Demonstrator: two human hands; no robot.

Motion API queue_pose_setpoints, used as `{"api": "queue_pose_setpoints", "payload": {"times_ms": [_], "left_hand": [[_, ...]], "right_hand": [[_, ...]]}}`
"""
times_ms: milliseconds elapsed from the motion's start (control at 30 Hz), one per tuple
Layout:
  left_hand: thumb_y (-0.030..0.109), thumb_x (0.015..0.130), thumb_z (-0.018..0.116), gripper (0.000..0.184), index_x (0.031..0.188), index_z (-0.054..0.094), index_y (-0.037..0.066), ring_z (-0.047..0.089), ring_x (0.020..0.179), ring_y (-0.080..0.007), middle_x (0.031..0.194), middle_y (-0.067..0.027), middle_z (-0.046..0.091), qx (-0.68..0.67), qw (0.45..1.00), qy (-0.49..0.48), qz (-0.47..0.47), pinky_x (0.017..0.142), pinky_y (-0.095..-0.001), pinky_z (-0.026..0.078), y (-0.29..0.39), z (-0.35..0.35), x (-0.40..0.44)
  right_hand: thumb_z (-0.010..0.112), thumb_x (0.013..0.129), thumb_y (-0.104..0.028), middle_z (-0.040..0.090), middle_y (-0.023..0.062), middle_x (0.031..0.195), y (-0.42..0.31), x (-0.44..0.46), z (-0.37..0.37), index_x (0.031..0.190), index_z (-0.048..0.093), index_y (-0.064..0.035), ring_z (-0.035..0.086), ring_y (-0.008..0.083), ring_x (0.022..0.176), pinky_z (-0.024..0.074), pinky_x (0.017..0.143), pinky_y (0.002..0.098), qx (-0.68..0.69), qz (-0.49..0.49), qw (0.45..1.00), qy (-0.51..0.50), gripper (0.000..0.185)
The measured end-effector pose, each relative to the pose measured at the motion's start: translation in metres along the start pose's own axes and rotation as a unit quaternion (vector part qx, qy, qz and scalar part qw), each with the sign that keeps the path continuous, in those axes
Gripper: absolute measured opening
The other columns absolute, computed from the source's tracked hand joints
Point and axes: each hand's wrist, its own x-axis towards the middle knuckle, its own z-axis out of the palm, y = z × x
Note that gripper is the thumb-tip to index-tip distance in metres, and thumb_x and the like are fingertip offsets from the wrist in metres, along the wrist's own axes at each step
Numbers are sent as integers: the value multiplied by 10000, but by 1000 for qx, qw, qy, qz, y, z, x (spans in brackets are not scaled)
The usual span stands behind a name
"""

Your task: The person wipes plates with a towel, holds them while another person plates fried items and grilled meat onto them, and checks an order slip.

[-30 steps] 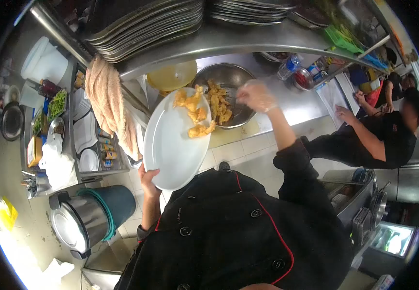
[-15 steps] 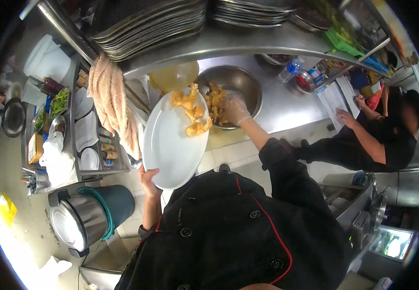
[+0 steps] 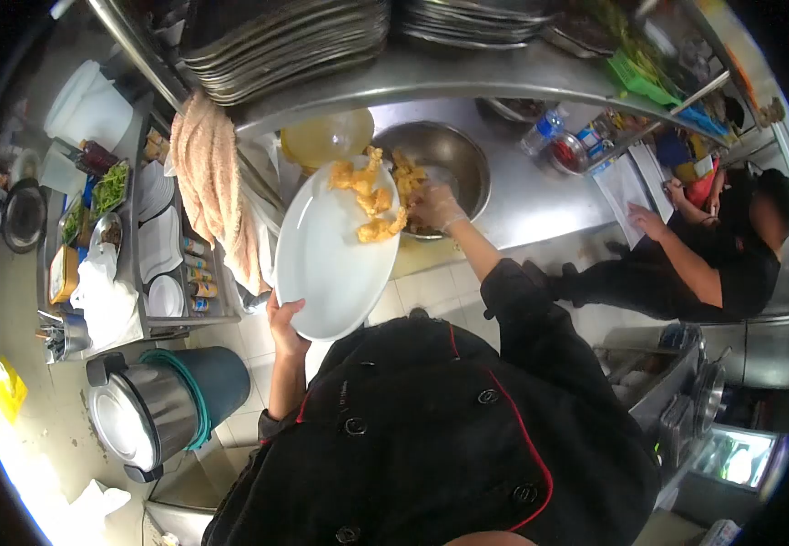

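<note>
1. White plate (image 3: 330,282), oval, out in front of you, and your left hand (image 3: 287,328) has it, clamped on the near rim with the thumb over the top.
2. Golden fried pieces (image 3: 376,229) lie on it, bunched at the far end, toward the right side.
3. Across to your right hand (image 3: 435,206), in a clear glove, down inside the metal bowl (image 3: 473,173), right at the fried food (image 3: 406,170) on its left side; the fingertips are hidden, so I can't tell whether they grip a piece.
4. Your hands are well apart, and the plate's right edge overlaps the metal bowl in this view; whether they touch, I can't tell.
5. Beyond the plate, a yellow bowl (image 3: 321,136); to the left hangs a peach towel (image 3: 212,173).
6. Further right, a clear bottle (image 3: 543,132), then a person in black (image 3: 736,264).
</note>
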Motion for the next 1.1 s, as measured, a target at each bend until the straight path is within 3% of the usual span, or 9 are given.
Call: {"api": "queue_pose_setpoints", "payload": {"times_ms": [133,167,267,433,600,700,800,900,1100], "left_hand": [[76,782,516,336,1098,514,-39,600,842,-226,951,-134,602,3,1000,8,-11,729,-330,491,0,3,6],[96,803,518,326,1101,513,-38,599,843,-220,952,-130,602,2,1000,14,-7,728,-327,490,0,5,7],[142,846,525,320,1112,509,-36,597,848,-206,957,-120,602,2,1000,5,2,728,-320,486,-2,14,12],[152,851,533,340,1131,501,-37,596,856,-202,966,-116,603,10,999,-52,-12,745,-307,480,-16,15,30],[149,872,510,331,1146,492,-36,589,889,-190,990,-111,598,8,995,-94,-27,769,-309,476,-24,34,39],[154,877,508,322,1140,496,-32,591,878,-191,981,-111,599,-6,997,-74,-32,770,-309,477,-28,45,40],[157,878,508,311,1129,503,-27,593,867,-193,972,-113,600,-6,999,-43,-32,772,-313,479,-25,49,40],[159,875,512,301,1114,514,-24,592,869,-196,967,-118,600,-22,998,-41,-39,772,-319,481,-21,42,39],[165,843,536,277,1055,532,-14,595,841,-204,944,-114,601,-6,999,-36,-6,760,-325,487,-15,6,28]], "right_hand": [[675,753,-249,652,104,836,12,-5,-50,837,672,-62,629,194,776,501,705,326,116,88,989,17,205],[651,787,-223,645,91,836,33,-4,-54,853,654,-53,627,183,777,510,698,309,169,38,984,45,182],[589,855,-128,621,65,833,10,-19,-121,906,599,-28,619,157,784,521,701,267,495,56,866,44,113],[597,837,-92,626,58,848,-67,-53,-197,869,585,-17,613,153,807,508,742,282,481,-25,876,22,82],[575,815,-69,629,87,825,-153,-82,-156,874,575,-31,614,215,766,466,701,299,234,-251,934,-100,71],[576,810,-96,619,102,841,-159,-84,-117,888,569,-32,605,257,773,455,692,321,283,-216,925,-132,101],[556,857,-238,623,143,838,-157,-86,-102,919,568,-37,613,285,788,458,700,345,288,-195,931,-110,211],[557,859,-247,637,125,873,-159,-90,-96,954,582,-51,618,289,813,466,725,354,286,-213,929,-99,219],[586,839,-201,653,102,926,-142,-97,-156,1032,610,-80,643,254,801,512,721,336,172,-258,946,92,229]]}}
